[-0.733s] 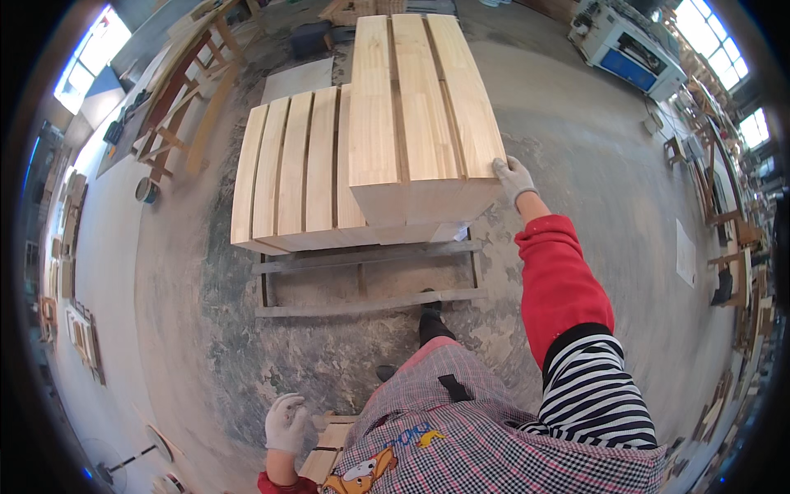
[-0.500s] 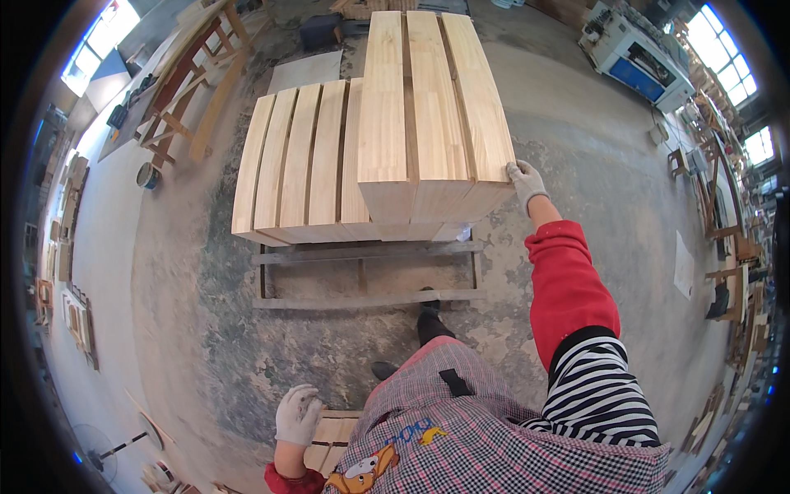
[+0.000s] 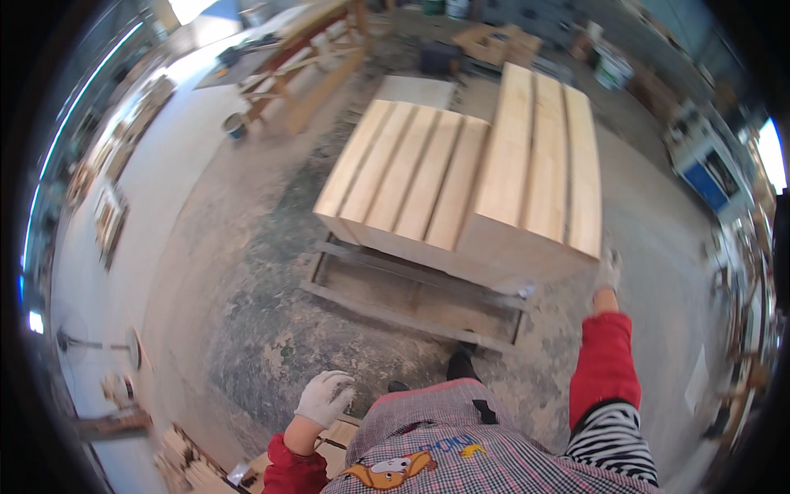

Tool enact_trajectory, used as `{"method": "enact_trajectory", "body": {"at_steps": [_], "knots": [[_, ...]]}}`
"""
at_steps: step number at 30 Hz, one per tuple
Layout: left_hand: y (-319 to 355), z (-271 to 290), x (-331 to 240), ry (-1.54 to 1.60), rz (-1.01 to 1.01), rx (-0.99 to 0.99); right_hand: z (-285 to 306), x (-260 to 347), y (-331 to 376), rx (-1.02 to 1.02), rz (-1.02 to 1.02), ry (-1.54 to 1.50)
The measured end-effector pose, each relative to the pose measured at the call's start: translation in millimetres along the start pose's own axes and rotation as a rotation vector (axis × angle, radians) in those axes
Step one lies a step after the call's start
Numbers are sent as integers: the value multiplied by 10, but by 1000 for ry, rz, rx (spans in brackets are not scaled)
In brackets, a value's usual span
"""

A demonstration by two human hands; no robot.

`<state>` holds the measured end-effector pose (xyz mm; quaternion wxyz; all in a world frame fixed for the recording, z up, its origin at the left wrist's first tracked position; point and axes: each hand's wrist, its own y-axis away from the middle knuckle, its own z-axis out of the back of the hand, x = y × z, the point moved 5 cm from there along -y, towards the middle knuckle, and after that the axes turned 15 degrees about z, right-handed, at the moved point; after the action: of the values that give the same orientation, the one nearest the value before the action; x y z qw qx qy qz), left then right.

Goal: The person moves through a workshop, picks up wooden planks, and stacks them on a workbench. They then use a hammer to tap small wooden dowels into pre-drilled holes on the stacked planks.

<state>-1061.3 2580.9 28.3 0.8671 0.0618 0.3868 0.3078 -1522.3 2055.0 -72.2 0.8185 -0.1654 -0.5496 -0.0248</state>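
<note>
My right hand [image 3: 609,270], in a pale work glove, is stretched forward by the near right corner of a tall stack of light wooden boards [image 3: 539,156]. Motion smears its fingers, and I cannot tell whether they touch the wood. Left of that stack, and lower, lies a row of similar boards [image 3: 403,169] with dark gaps between them. Both rest on a low frame [image 3: 387,313]. At my left side, my left hand [image 3: 325,398], also gloved, hangs open with loosely bent fingers and nothing visible in it. More wooden boards [image 3: 339,432] lie just beneath it, partly hidden by my apron.
A wooden workbench [image 3: 304,74] stands at the far left, with a bucket [image 3: 234,125] near its legs. A white and blue machine [image 3: 708,160] is at the far right. Cardboard boxes [image 3: 496,43] sit behind the stacks. A fan [image 3: 132,347] stands at the left.
My view has turned left, so the stacks now appear farther right and tilted. My right hand, on the stack's corner before, is now blurred beside it. My left hand still hangs low.
</note>
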Motion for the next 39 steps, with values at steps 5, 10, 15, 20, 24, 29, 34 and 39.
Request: {"method": "enact_trajectory", "body": {"at_steps": [5,10,15,20,24,29,34,39], "knots": [[540,462,780,87,144,-72,-572,1289,2073,562,-33,287],[1011,1104,1466,241,417,-226,-1172,1349,3929,1471,60,371],[952,1474,2692,551,441,-483,-2018,1252,4387,1592,223,428],[498,1797,2590,529,290,-329,-2495,1233,4020,1485,-150,511],[118,2128,2848,453,269,-211,-2933,520,3841,1601,66,1011],[-19,2790,3903,526,530,-280,-4475,732,4409,2085,573,1188],[-104,3586,5038,512,599,-388,-6768,2889,5265,1797,494,417],[-569,4438,5644,727,755,-459,-8024,4365,5842,1828,489,95]]}}
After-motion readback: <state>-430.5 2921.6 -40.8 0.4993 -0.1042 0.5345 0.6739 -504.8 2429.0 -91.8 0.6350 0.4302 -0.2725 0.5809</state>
